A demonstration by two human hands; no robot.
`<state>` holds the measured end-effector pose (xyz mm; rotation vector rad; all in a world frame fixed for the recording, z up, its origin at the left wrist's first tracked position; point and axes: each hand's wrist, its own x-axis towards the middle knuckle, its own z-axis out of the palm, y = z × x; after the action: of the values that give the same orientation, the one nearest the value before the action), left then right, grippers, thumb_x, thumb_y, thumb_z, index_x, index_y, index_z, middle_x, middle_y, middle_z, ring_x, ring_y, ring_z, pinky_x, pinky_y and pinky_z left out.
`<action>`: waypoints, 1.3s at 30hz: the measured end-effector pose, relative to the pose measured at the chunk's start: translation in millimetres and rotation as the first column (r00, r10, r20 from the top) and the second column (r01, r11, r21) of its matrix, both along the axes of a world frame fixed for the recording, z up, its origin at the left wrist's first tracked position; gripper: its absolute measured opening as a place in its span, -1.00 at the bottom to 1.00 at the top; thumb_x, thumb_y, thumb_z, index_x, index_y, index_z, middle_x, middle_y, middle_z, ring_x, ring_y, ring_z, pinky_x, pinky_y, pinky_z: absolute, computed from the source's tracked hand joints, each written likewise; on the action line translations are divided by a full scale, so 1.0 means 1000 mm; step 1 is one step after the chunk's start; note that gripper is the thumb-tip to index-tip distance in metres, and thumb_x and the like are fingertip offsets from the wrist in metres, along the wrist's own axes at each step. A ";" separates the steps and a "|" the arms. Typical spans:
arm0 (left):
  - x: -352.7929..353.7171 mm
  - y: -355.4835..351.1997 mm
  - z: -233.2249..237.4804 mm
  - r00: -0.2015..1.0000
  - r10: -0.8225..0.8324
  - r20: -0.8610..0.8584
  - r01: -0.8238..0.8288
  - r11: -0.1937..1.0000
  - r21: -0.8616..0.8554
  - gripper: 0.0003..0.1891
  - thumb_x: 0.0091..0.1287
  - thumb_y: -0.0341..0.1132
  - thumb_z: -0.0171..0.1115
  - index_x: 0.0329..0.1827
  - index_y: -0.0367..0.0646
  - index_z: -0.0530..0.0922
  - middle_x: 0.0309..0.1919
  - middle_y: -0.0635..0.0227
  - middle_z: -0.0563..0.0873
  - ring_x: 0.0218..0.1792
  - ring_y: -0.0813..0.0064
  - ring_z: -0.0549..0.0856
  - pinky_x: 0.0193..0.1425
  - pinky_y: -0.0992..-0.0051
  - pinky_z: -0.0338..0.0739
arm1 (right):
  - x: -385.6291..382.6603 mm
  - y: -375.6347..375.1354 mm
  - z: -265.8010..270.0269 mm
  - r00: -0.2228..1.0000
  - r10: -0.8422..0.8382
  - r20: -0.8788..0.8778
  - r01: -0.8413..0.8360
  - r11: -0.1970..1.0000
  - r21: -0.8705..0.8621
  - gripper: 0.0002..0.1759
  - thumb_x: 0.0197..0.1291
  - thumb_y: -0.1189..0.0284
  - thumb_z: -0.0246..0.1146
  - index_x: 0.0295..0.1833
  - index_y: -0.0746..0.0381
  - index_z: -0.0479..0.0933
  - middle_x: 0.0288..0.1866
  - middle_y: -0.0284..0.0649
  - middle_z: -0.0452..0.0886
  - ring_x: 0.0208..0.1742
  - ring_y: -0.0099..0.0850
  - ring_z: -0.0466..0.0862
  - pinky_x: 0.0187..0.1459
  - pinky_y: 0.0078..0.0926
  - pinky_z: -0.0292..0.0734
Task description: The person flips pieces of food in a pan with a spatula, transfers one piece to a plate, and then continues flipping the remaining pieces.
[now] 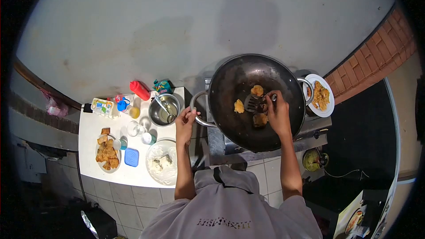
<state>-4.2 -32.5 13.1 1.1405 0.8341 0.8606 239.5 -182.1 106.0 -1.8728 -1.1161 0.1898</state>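
Observation:
A large dark wok [230, 132] sits on the stove [217, 148], with a few browned fried pieces [239, 106] in it. My right hand [278, 113] is closed round the handle of a slotted spatula [254, 104], whose dark head lies among the pieces near the wok's middle. At the wok's left side, my left hand [186, 121] is at the metal loop handle [195, 106], its fingers pinched together by the handle's outer edge. Whether the fingers grip the handle is hard to make out.
A white plate of fried food [326, 111] stands right of the wok. On the white table [137, 179] at left are a steel bowl [152, 113] with a ladle, a red bottle [140, 90], cups, a plate of fried pieces [106, 152] and a floury plate [161, 179].

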 end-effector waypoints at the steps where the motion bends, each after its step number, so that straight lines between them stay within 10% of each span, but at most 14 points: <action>1: 0.000 0.000 -0.001 1.000 0.005 -0.003 -0.005 1.000 0.002 -0.67 0.33 -0.26 0.18 0.04 -0.32 0.51 -0.31 0.36 0.67 -0.25 0.66 0.55 -0.05 0.63 0.37 | -0.001 0.000 0.001 1.000 -0.001 -0.002 0.001 1.000 0.002 -0.90 0.27 0.59 0.05 -0.13 0.37 0.35 -0.46 0.04 0.55 -0.42 -0.25 0.66 -0.38 -0.37 0.46; 18: 0.000 0.004 -0.010 0.999 0.043 -0.027 -0.042 0.998 0.045 -0.70 0.34 -0.32 0.16 0.03 -0.34 0.50 -0.33 0.36 0.68 -0.35 0.72 0.55 -0.25 0.69 0.38 | -0.027 0.001 0.016 0.979 0.124 -0.161 -0.101 0.984 0.148 -0.88 0.33 0.51 0.03 -0.10 0.33 0.37 -0.47 -0.19 0.49 -0.51 -0.50 0.62 -0.51 -0.59 0.47; 20: -0.002 0.006 -0.013 0.999 -0.002 -0.037 0.004 0.999 0.041 -0.64 0.35 -0.26 0.15 0.08 -0.35 0.49 -0.28 0.34 0.68 -0.21 0.63 0.58 0.02 0.58 0.41 | -0.024 -0.003 0.017 0.981 0.103 -0.162 -0.086 0.990 0.110 -0.88 0.32 0.51 0.03 -0.11 0.33 0.37 -0.46 -0.17 0.50 -0.49 -0.50 0.62 -0.50 -0.57 0.47; 27: -0.001 0.005 -0.012 1.000 -0.004 -0.013 0.005 0.997 0.074 -0.65 0.35 -0.26 0.15 0.08 -0.33 0.49 -0.28 0.36 0.67 -0.21 0.63 0.58 0.02 0.56 0.42 | 0.002 -0.012 0.019 0.999 -0.021 -0.024 0.024 0.991 0.134 -0.90 0.26 0.59 0.06 -0.13 0.37 0.37 -0.39 0.01 0.57 -0.43 -0.25 0.65 -0.41 -0.42 0.47; 39: 0.002 0.001 -0.012 0.999 0.046 0.021 -0.046 0.998 0.033 -0.75 0.35 -0.28 0.15 -0.02 -0.26 0.54 -0.35 0.40 0.67 -0.37 0.74 0.50 -0.28 0.69 0.33 | 0.005 -0.009 -0.003 0.994 0.018 -0.109 0.001 0.985 0.171 -0.92 0.28 0.58 0.05 -0.15 0.37 0.36 -0.46 -0.02 0.56 -0.48 -0.34 0.65 -0.47 -0.44 0.45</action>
<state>-2.5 -31.3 1.5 1.1438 0.8349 0.9255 244.5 -190.7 102.9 -1.6852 -1.0320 0.1938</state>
